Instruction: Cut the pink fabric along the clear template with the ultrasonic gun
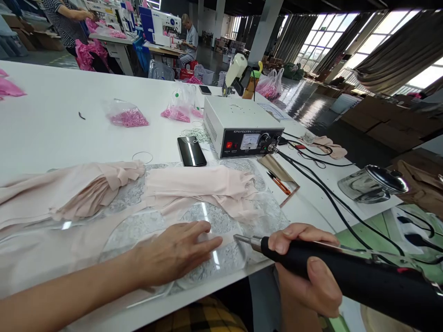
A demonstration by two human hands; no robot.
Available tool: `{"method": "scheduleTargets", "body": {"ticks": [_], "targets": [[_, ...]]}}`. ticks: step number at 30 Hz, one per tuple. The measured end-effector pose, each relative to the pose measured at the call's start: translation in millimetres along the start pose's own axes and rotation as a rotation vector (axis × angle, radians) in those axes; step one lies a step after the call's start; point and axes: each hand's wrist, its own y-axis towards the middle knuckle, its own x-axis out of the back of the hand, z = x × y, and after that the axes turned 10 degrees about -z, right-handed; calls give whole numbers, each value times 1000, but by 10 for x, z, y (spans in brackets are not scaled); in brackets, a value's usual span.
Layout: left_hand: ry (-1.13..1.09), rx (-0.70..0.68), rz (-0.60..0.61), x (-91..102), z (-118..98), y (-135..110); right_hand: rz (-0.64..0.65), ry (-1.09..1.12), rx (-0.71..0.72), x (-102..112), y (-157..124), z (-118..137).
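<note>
My left hand (175, 251) lies flat with fingers stretched out, pressing a pale pink fabric strip (226, 240) onto a clear sheet over lace (152, 221). My right hand (308, 272) is wrapped round a black handheld tool (349, 276). Its metal tip (242, 239) touches the strip just right of my left fingertips. Stacks of pale pink fabric pieces (194, 182) lie further back on the same sheet.
A white control box (242, 127) with a dial stands behind the work, cables (321, 184) running right from it. A black phone (191, 151), bags of pink parts (126, 115), an orange pen (278, 183) and a metal iron-like object (375, 184) lie around. Other people work at sewing machines far back.
</note>
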Motion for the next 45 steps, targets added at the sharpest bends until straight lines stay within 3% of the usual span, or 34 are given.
{"method": "scheduleTargets", "body": {"ticks": [5,11,18,32,39,45], "targets": [[-2,-24,-4,74,74,-56,14,-2,28,16,14,-10],[-42,-57,125,192,180,87,-39,-20,-27,39,10,-32],[-118,-71,221,190,297,188,-40,20,-25,25,33,-46],[-225,-463,235,204,493,450,-95,7,9,-14,75,-96],[-309,-474,197,171,535,435,-118,-11,-3,-43,105,-107],[-349,-495,257,118,605,469,-125,-19,-3,-32,106,-116]]}}
